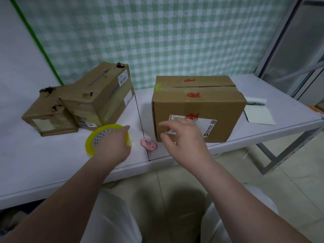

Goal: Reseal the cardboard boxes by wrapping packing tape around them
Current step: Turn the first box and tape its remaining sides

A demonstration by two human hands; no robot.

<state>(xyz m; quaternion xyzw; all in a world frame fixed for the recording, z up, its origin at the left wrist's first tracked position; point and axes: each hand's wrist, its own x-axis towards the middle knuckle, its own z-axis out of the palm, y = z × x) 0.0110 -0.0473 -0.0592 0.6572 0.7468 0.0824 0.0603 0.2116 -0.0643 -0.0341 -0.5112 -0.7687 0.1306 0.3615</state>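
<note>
The left hand [112, 144] grips a tape roll [103, 137] near the table's front edge, fingers curled over its right side and the thumb along the rim. The roll is a glossy yellow ring of translucent tape around a pale core patterned with small triangles. The right hand [182, 137] hovers in front of the plain box [198, 109], its fingers loosely curled and apart; motion blur softens them, and nothing shows between them.

The plain box is a smooth, square-edged brown carton standing towards the table's [52, 163] right half, near the front edge. Its top flaps meet in a slightly gaping seam, a yellowish smear of tape [158, 86] clings to its top left corner, and red blotches mark the top and front. A white shipping label [192, 127] is stuck on the front face, partly behind the right hand.

Towards the back left corner lie the battered boxes [78, 102], creased brown cardboard with torn holes and ragged edges, a longer one resting slantwise over a flatter one.

A small pink disc [148, 144] lies flat at the front edge, between the hands. A white notepad [257, 111] with a dark pen [256, 103] lies at the right end. A green-and-white checked cloth [175, 32] hangs behind the matt white table.
</note>
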